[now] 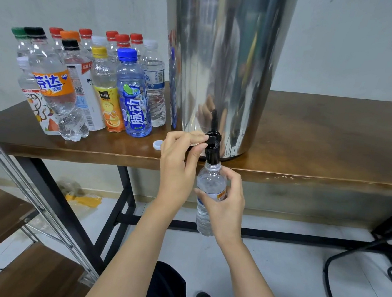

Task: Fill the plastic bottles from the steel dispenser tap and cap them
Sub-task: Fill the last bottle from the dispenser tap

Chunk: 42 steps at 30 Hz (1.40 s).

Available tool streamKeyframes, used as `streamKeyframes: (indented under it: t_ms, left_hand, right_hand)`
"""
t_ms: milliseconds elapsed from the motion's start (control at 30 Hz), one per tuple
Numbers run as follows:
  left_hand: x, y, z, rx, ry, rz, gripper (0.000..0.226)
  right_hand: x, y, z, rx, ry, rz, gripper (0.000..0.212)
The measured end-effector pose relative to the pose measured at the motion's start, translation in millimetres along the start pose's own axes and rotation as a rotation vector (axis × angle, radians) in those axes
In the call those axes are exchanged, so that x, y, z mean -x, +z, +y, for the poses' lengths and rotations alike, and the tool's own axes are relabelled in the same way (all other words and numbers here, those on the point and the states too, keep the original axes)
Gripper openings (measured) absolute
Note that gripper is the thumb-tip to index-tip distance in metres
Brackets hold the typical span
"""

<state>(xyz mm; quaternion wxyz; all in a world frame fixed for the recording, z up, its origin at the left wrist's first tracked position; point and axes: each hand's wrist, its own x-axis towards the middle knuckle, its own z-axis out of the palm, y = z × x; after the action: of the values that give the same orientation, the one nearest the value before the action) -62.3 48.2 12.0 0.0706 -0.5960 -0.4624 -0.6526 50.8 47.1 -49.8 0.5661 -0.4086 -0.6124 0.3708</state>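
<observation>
Under the black tap (211, 152), your right hand (224, 206) grips a clear bottle (209, 185) while your left hand (179, 163) pinches the lever (211, 139). Its white cap (158, 144) lies on the tabletop (321, 135), just left. Many capped bottles (133, 90) stand far left, looking done; this one needs filling and capping.

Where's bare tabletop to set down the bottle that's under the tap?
Best: the broad bare wood of the table right of the steel dispenser. Also a narrow front strip between the capped bottles and the tap, shared with a loose white cap. Left end is packed; the left hand at the tap and right hand holding the bottle crowd the middle.
</observation>
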Motion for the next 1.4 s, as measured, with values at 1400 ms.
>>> streamKeyframes:
  t_ms: [1400]
  left_hand:
    - [0.1, -19.4, 0.4, -0.142, -0.001, -0.143, 0.021]
  right_hand:
    - [3.4, -4.7, 5.7, -0.004, 0.006, 0.029, 0.069]
